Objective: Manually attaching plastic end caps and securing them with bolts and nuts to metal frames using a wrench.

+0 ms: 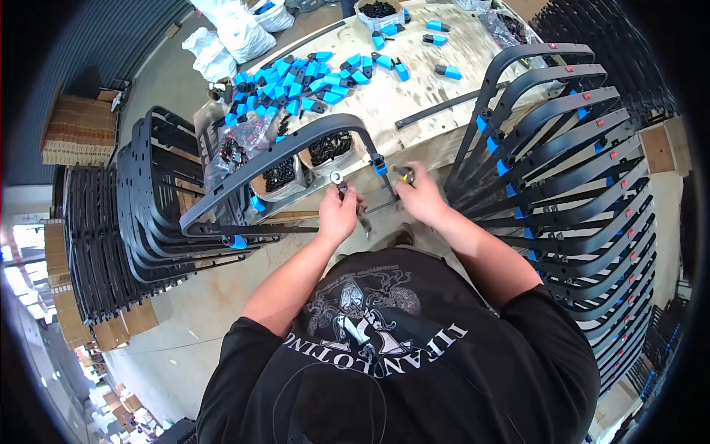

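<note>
A dark curved metal frame [274,159] with blue clips lies across in front of me, resting against the table edge. My left hand [338,212] is shut on a small metal wrench [339,180] at the frame's lower bar. My right hand [420,197] grips a tool with a yellow and black handle [404,175], next to the blue clip [380,167] on the frame's upright bar. Both hands are close together at the frame's right end.
The worktable [414,89] holds several blue and black clips [296,78] and boxes of black screws [329,148]. Stacked bare frames [140,214] stand at my left, and frames with blue clips [569,170] at my right. White bags [237,29] and cardboard boxes [78,129] lie beyond.
</note>
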`<act>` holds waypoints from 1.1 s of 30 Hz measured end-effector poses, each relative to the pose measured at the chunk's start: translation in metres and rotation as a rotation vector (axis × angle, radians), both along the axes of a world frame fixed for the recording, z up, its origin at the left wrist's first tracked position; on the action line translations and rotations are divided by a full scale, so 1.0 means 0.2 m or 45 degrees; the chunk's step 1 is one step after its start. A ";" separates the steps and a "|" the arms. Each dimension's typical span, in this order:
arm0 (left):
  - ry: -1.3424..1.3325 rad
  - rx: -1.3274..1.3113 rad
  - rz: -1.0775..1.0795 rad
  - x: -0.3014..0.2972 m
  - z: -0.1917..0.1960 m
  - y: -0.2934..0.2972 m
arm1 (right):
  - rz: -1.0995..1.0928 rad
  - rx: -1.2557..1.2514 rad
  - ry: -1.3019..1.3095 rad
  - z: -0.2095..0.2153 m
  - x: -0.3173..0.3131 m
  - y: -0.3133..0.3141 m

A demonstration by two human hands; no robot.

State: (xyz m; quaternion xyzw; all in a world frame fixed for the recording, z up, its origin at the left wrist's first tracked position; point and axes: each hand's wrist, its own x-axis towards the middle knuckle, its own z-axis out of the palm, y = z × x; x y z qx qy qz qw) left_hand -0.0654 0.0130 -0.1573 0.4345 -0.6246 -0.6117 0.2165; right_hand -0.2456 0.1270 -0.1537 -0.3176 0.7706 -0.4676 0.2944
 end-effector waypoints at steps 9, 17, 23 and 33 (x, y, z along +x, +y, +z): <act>-0.292 0.394 -0.034 -0.29 0.07 -0.02 | -0.217 -0.329 -0.782 -0.08 -0.26 -0.20; -0.115 0.573 -0.084 -0.33 0.18 -0.06 | -0.208 -0.074 -1.009 -0.22 -0.31 -0.32; -0.059 0.745 -0.090 -0.33 0.23 -0.12 | -0.223 -0.067 -0.993 -0.24 -0.33 -0.32; 0.038 0.891 -0.117 -0.32 0.23 -0.16 | 0.081 -0.163 -0.652 -0.31 -0.42 -0.30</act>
